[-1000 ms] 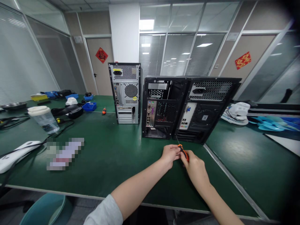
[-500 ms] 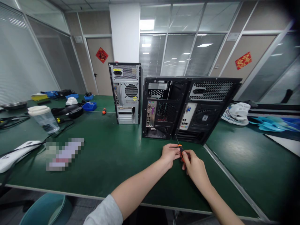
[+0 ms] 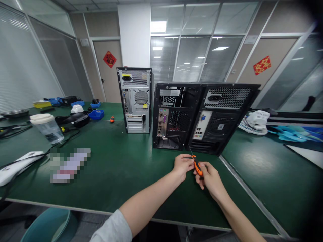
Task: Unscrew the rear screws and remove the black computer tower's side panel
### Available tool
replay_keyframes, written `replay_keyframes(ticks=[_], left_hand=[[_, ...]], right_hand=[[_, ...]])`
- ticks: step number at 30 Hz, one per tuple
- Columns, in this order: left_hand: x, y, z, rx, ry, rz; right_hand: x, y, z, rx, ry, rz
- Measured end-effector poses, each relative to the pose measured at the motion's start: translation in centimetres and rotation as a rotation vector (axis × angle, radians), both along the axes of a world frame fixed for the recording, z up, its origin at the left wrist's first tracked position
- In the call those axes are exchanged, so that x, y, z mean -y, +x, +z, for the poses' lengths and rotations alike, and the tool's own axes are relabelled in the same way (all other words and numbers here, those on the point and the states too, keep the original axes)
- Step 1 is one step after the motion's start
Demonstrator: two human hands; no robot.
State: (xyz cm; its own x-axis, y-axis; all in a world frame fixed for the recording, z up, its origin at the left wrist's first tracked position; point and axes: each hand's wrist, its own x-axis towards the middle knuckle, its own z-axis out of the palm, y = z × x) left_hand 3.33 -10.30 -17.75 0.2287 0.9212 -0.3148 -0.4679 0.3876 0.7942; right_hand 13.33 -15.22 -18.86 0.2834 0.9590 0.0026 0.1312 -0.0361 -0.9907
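An orange and black screwdriver (image 3: 197, 166) is held in both hands, its thin shaft pointing up and away at the lower left corner of the right-hand black computer case (image 3: 223, 117). My left hand (image 3: 183, 165) pinches the front end of the handle near the shaft. Around the handle's rear, the fingers of my right hand (image 3: 208, 178) are closed. Directly left of that case stands an opened black case (image 3: 176, 117), its back facing me, with a port panel and an empty upper bay. Whether the screwdriver tip sits in a screw is too small to tell.
A silver-backed computer tower (image 3: 137, 101) stands farther left. Another small screwdriver (image 3: 112, 119) lies near blue trays (image 3: 96, 114). A lidded plastic cup (image 3: 47, 127), cables and a blurred flat item (image 3: 72, 166) are at left. A metal strip (image 3: 252, 193) crosses the green table (image 3: 141, 188) at right.
My right hand has shifted slightly right and its fingers have rolled along the handle, so more of the orange handle shows. My left hand and the cases stay in place.
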Motion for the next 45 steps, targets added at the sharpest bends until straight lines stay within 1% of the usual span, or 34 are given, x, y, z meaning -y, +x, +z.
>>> replay_keyframes(ticks=[6, 9, 13, 20, 24, 27, 31, 33, 37, 39, 42, 45], left_hand=[[0.1, 0.0, 0.3, -0.005, 0.012, 0.017], [0.1, 0.0, 0.3, -0.028, 0.041, 0.020], [0.1, 0.0, 0.3, -0.107, 0.116, 0.030], [-0.2, 0.1, -0.2, -0.220, 0.198, 0.039], [-0.5, 0.2, -0.7, -0.287, 0.255, 0.037], [-0.8, 0.1, -1.0, -0.374, 0.311, 0.052], [-1.0, 0.0, -1.1, -0.468, 0.339, 0.066], [-0.9, 0.0, -1.1, -0.445, 0.320, 0.043], [-0.9, 0.2, -1.5, -0.297, 0.220, -0.091], [-1.0, 0.4, -1.8, -0.256, 0.186, -0.151], [-1.1, 0.6, -2.0, -0.218, 0.158, -0.208], [-1.1, 0.5, -1.8, -0.173, 0.137, -0.248]], right_hand=[[0.3, -0.4, 0.9, -0.266, -0.049, 0.014], [0.3, -0.2, 0.9, -0.372, -0.067, 0.049], [0.2, 0.1, 0.8, -0.494, -0.114, 0.074], [-0.1, 1.0, 0.2, -0.657, -0.132, 0.140], [-0.6, 1.6, -0.2, -0.745, -0.186, 0.229], [-0.7, 1.9, -0.3, -0.780, -0.220, 0.277], [-0.7, 2.0, -0.2, -0.774, -0.223, 0.284], [-0.6, 2.1, -0.1, -0.758, -0.216, 0.273], [-0.6, 2.2, 0.0, -0.730, -0.200, 0.265], [-0.5, 2.2, 0.1, -0.722, -0.181, 0.276], [-0.4, 1.8, 0.5, -0.727, -0.168, 0.278], [-0.1, 1.1, 1.1, -0.691, -0.168, 0.256]])
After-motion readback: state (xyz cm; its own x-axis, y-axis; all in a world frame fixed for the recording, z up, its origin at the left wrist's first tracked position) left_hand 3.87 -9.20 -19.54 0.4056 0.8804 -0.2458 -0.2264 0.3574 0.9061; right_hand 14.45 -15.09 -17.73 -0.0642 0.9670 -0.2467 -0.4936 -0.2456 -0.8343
